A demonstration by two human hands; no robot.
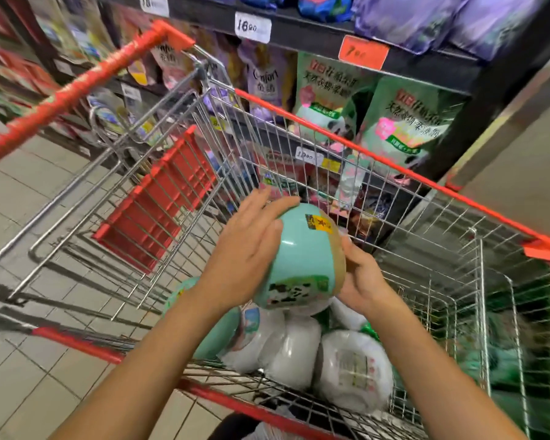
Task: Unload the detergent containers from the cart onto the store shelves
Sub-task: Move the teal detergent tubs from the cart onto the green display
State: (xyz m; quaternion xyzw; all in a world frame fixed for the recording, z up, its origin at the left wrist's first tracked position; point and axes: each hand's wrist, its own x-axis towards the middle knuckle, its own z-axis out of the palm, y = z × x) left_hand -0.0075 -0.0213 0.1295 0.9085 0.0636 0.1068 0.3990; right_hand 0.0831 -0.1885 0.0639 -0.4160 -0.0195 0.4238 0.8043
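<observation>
Left hand point(251, 239): flat, fingers straight, pressed against the left side of the green detergent container point(299, 258).
Right hand point(359, 277): cupped round the container's right edge, thumb on its brown band.
Container: tilted between both hands, raised above the cart point(426, 223) basket.
Below: white containers point(353, 376) piled in the basket.
Beyond: shelf point(299, 34) with green pouches point(407, 122) and a price tag point(253, 27).

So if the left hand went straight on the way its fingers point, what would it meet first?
Probably the cart's wire side wall, just past the green container the left hand presses; shelf packs lie behind. Depth is unclear.
</observation>
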